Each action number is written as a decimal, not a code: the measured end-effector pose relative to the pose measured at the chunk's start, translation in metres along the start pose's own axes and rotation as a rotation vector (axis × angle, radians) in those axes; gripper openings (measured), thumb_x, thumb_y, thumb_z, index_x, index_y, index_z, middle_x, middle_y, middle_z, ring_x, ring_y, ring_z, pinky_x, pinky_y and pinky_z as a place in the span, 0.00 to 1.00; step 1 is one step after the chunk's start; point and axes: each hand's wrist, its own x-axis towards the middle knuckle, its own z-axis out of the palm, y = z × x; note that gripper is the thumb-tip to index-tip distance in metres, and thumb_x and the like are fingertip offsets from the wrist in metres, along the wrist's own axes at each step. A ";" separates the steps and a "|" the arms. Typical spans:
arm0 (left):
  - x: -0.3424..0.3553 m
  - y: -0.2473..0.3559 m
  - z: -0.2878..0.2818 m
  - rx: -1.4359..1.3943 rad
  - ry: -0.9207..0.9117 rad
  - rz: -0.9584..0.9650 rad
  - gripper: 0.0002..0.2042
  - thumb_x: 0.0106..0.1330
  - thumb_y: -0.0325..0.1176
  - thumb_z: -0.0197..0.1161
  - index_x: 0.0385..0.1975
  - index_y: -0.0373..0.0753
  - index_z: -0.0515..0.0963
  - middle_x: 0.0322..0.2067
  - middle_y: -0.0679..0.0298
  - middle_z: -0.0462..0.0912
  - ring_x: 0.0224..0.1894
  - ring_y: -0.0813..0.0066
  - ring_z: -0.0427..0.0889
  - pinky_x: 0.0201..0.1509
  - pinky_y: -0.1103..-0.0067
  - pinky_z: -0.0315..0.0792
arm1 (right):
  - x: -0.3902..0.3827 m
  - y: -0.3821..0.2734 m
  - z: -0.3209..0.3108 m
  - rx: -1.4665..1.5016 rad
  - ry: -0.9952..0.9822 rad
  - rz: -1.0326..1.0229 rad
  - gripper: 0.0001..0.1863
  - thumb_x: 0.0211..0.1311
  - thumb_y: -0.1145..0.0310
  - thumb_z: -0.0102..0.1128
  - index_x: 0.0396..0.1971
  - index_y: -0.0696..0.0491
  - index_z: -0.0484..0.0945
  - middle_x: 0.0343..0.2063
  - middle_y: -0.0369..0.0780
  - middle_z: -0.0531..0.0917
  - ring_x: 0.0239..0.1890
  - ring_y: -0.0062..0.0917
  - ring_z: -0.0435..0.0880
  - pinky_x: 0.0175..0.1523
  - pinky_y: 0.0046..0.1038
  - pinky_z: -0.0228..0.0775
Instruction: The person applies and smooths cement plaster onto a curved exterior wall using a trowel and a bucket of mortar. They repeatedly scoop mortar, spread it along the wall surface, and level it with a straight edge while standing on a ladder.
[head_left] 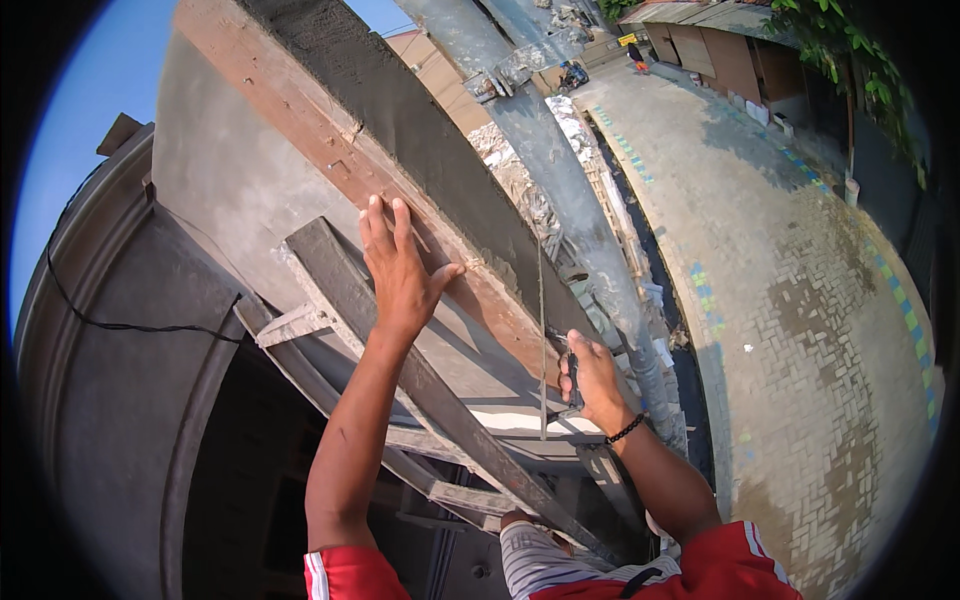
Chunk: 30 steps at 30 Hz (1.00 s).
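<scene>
A long reddish-brown wooden board [300,125] runs diagonally along the edge of a dark grey mortar strip [430,140]. My left hand [400,275] rests on the board, fingers spread and thumb out to the side. Lower down, by the board's near end, my right hand [597,385] is closed around a black handle-like thing [573,380]; its kind is mostly hidden by my fingers. A thin upright cord or rod [543,330] passes just left of that hand. Beneath my left forearm leans a mortar-stained ladder [430,400].
A grey metal post [560,170] with a bracket rises right of the mortar strip. Far below lie rubble, a narrow drain [690,400] and a paved street [790,330]. A black cable [130,325] hangs across the grey wall at left. A person [637,57] stands far off.
</scene>
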 end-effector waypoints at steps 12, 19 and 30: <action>0.001 0.000 0.006 -0.003 0.072 0.048 0.60 0.34 0.35 0.82 0.70 0.42 0.46 0.70 0.45 0.43 0.70 0.37 0.44 0.70 0.54 0.49 | -0.044 -0.099 0.081 -0.221 -0.426 -0.395 0.25 0.74 0.55 0.44 0.56 0.62 0.71 0.18 0.33 0.71 0.12 0.12 0.68 0.15 0.17 0.60; 0.001 0.001 0.002 -0.029 0.049 0.012 0.61 0.34 0.38 0.82 0.70 0.43 0.45 0.71 0.46 0.41 0.71 0.40 0.44 0.71 0.56 0.49 | -0.022 -0.052 0.005 -0.044 -0.214 -0.257 0.28 0.73 0.51 0.45 0.56 0.63 0.69 0.18 0.33 0.71 0.12 0.14 0.69 0.15 0.19 0.63; 0.002 0.006 0.004 -0.031 0.035 0.005 0.61 0.35 0.36 0.82 0.70 0.43 0.46 0.70 0.46 0.40 0.71 0.41 0.43 0.72 0.57 0.48 | 0.030 -0.040 0.027 -0.301 -0.038 -0.211 0.18 0.72 0.61 0.47 0.49 0.59 0.74 0.16 0.32 0.69 0.11 0.15 0.69 0.13 0.22 0.62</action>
